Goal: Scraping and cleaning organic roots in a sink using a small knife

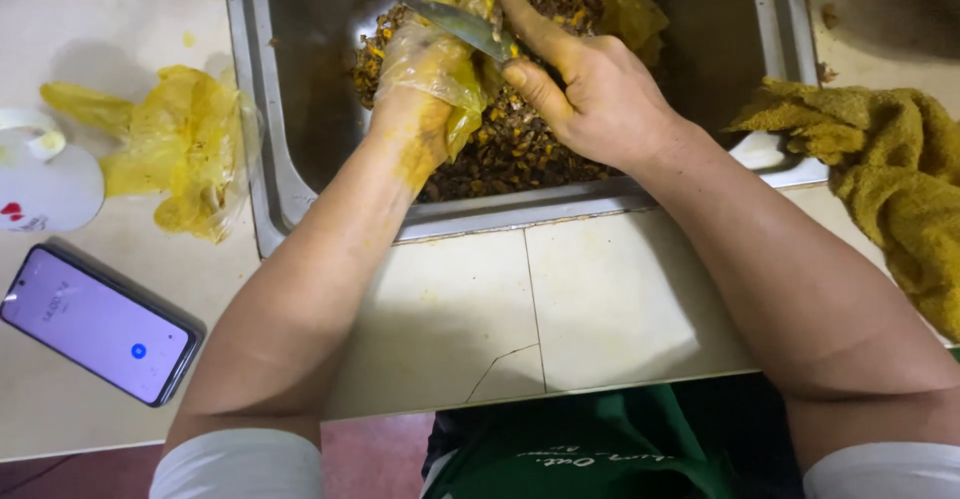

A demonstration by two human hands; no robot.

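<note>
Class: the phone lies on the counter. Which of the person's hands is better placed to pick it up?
Left. The phone lies on that side, though the left hand wears a stained glove; the right hand holds the knife.

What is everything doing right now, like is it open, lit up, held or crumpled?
Left hand: in a stained clear glove, gripping a yellow piece.
Right hand: bare, gripping the knife.
Knife: held, blade against the piece.
Sink: holds a heap of brown-yellow peelings.
Phone: flat, screen lit.
Yellow bag: crumpled on the counter.
Yellow towel: bunched, stained.
Counter tile: cracked.
</note>
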